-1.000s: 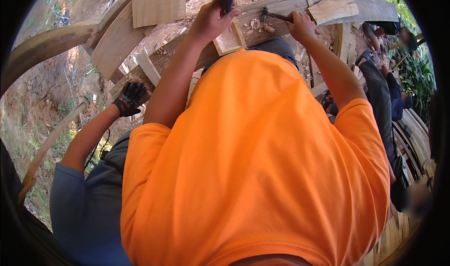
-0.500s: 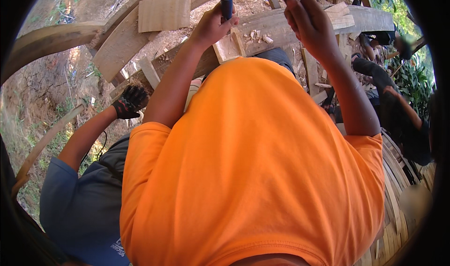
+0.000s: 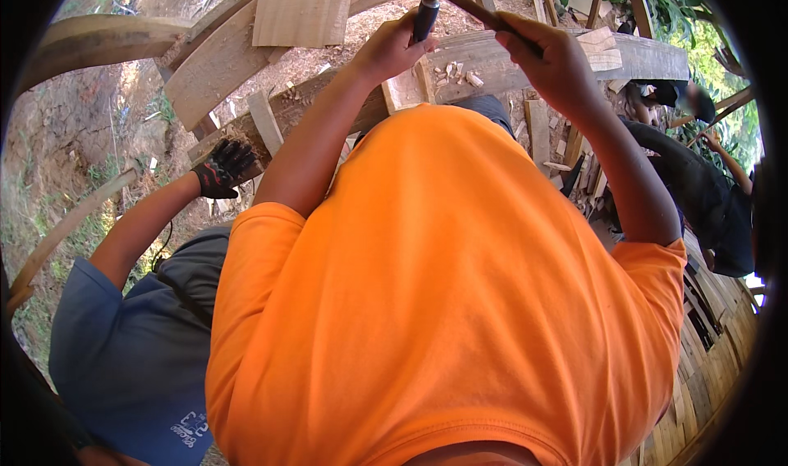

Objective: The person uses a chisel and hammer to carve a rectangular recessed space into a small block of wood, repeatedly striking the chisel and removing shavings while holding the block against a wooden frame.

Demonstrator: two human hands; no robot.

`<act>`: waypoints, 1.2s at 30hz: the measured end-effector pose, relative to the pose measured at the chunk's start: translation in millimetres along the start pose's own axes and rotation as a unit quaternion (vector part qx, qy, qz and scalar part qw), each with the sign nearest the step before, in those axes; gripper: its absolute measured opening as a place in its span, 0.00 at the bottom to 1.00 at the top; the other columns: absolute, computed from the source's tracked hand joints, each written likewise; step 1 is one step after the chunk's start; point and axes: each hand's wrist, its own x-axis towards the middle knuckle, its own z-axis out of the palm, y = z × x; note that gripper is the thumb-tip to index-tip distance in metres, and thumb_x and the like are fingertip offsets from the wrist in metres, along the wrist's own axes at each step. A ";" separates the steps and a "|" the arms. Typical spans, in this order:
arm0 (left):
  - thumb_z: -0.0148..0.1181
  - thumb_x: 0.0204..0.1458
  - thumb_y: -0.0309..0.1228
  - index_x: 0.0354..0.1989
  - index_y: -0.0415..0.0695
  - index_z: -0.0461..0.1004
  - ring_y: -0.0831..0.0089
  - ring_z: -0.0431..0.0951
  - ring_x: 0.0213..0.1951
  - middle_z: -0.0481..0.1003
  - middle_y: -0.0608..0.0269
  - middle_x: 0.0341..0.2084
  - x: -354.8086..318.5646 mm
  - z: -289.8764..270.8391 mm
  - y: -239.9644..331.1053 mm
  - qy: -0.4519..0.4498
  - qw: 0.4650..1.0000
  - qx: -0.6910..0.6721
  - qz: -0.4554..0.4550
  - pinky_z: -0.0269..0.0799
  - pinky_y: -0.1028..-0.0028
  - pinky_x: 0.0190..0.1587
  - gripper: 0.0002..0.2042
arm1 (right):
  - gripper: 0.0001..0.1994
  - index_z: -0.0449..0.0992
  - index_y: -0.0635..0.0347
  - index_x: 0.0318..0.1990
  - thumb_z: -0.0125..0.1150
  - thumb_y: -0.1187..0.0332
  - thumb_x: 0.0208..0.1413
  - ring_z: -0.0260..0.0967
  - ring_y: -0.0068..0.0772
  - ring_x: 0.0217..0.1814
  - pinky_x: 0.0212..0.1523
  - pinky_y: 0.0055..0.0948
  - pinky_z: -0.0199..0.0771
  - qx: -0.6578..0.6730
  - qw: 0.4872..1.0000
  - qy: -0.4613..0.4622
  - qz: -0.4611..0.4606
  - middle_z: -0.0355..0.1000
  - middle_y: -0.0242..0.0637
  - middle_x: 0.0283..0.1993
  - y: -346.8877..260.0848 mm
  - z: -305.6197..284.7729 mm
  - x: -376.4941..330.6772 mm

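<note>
My left hand (image 3: 392,49) is closed round the dark handle of a chisel (image 3: 423,23); the blade is hidden behind the hand. My right hand (image 3: 548,60) grips the wooden handle of a hammer (image 3: 484,13). The hammer's head is at the butt of the chisel handle, seemingly touching it. Below the left hand lies a pale piece of wood (image 3: 402,91) with a raised edge strip. Beside it, wood chips (image 3: 460,74) are scattered on a long grey plank (image 3: 525,64).
A co-worker's gloved hand (image 3: 223,169) rests near timber at the left, their blue-shirted body (image 3: 131,359) close beside me. A square board (image 3: 301,15) and curved beams (image 3: 107,43) stand far left. Another person in dark clothes (image 3: 706,187) is at the right, above slatted wood (image 3: 698,384).
The hammer has come down and left, bringing its head to the chisel's handle. My right hand has lowered; the left hand keeps its grip, shifted slightly right.
</note>
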 end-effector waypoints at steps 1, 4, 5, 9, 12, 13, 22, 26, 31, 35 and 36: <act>0.68 0.59 0.40 0.48 0.42 0.73 0.54 0.84 0.37 0.82 0.50 0.32 -2.6 1.3 -1.5 -0.001 1.000 0.003 -0.005 0.77 0.62 0.41 0.17 | 0.17 0.80 0.55 0.58 0.63 0.60 0.67 0.67 0.16 0.28 0.32 0.26 0.71 0.006 1.000 0.008 0.007 0.74 0.34 0.26 -5.0 -3.2 1.5; 0.67 0.59 0.41 0.48 0.42 0.73 0.54 0.84 0.38 0.82 0.50 0.33 -1.0 -1.2 -0.7 -0.009 1.000 -0.005 -0.009 0.77 0.62 0.42 0.18 | 0.21 0.75 0.53 0.66 0.60 0.57 0.70 0.59 0.07 0.23 0.24 0.15 0.60 0.116 0.992 0.054 -0.006 0.68 0.21 0.26 -15.6 -13.0 6.8; 0.66 0.60 0.39 0.48 0.42 0.72 0.60 0.84 0.38 0.81 0.53 0.33 -0.6 -1.9 0.8 -0.017 1.000 0.002 -0.021 0.77 0.64 0.42 0.16 | 0.22 0.75 0.53 0.66 0.59 0.55 0.70 0.57 0.07 0.22 0.22 0.14 0.58 0.172 0.983 0.055 0.046 0.66 0.20 0.24 -14.1 -13.0 4.8; 0.63 0.63 0.34 0.48 0.41 0.70 0.72 0.83 0.40 0.81 0.61 0.34 -1.7 -6.1 9.3 -0.012 1.000 -0.020 -0.017 0.78 0.69 0.45 0.12 | 0.23 0.80 0.58 0.60 0.62 0.52 0.67 0.62 0.12 0.28 0.28 0.20 0.62 0.158 0.982 -0.015 0.101 0.67 0.22 0.26 -16.1 -16.1 -2.2; 0.62 0.64 0.33 0.47 0.41 0.70 0.72 0.83 0.41 0.81 0.62 0.35 -4.0 -12.1 18.6 0.000 0.997 -0.080 -0.006 0.78 0.69 0.47 0.11 | 0.26 0.80 0.58 0.60 0.63 0.48 0.65 0.60 0.10 0.27 0.27 0.19 0.60 0.166 0.974 -0.043 0.145 0.66 0.21 0.26 -16.7 -10.5 -12.3; 0.62 0.64 0.32 0.47 0.41 0.70 0.73 0.83 0.42 0.81 0.62 0.35 -4.8 -14.4 23.9 -0.002 0.995 -0.101 -0.006 0.78 0.69 0.48 0.10 | 0.26 0.80 0.58 0.60 0.63 0.48 0.65 0.60 0.10 0.26 0.26 0.19 0.60 0.170 0.972 -0.052 0.156 0.66 0.21 0.25 -14.1 -9.9 -14.0; 0.62 0.64 0.31 0.46 0.42 0.70 0.74 0.83 0.42 0.81 0.63 0.35 -8.2 -18.1 22.7 -0.004 1.000 -0.013 0.000 0.77 0.70 0.48 0.09 | 0.27 0.78 0.58 0.62 0.62 0.47 0.66 0.60 0.09 0.24 0.24 0.17 0.60 0.209 0.963 -0.076 0.152 0.65 0.20 0.25 -15.5 -4.3 -19.6; 0.62 0.64 0.32 0.45 0.43 0.70 0.75 0.82 0.41 0.81 0.64 0.35 -9.8 -15.6 12.9 0.003 1.000 0.000 0.009 0.77 0.71 0.46 0.09 | 0.28 0.77 0.59 0.63 0.62 0.47 0.66 0.60 0.09 0.24 0.24 0.17 0.60 0.208 0.963 -0.078 0.151 0.64 0.20 0.24 -16.1 -4.0 -20.5; 0.63 0.64 0.32 0.45 0.44 0.70 0.75 0.82 0.41 0.80 0.65 0.34 -10.4 -14.1 13.8 0.000 1.000 -0.022 -0.004 0.76 0.70 0.46 0.09 | 0.24 0.76 0.55 0.64 0.59 0.50 0.69 0.54 0.08 0.20 0.21 0.16 0.53 0.203 0.965 -0.074 0.149 0.60 0.18 0.22 -14.6 -0.9 -20.6; 0.64 0.63 0.32 0.44 0.44 0.71 0.75 0.82 0.40 0.80 0.65 0.34 -12.7 -12.6 14.5 0.008 1.000 -0.005 0.008 0.77 0.70 0.45 0.09 | 0.24 0.76 0.55 0.64 0.59 0.50 0.69 0.54 0.08 0.20 0.21 0.16 0.52 0.204 0.965 -0.087 0.142 0.60 0.17 0.22 -15.3 -0.6 -19.9; 0.64 0.63 0.32 0.44 0.44 0.71 0.75 0.81 0.40 0.80 0.65 0.34 -12.4 -12.3 14.2 0.009 1.000 -0.005 0.014 0.77 0.70 0.45 0.09 | 0.24 0.76 0.55 0.64 0.59 0.50 0.69 0.54 0.08 0.20 0.21 0.16 0.52 0.205 0.964 -0.091 0.140 0.60 0.17 0.22 -15.2 -0.1 -19.8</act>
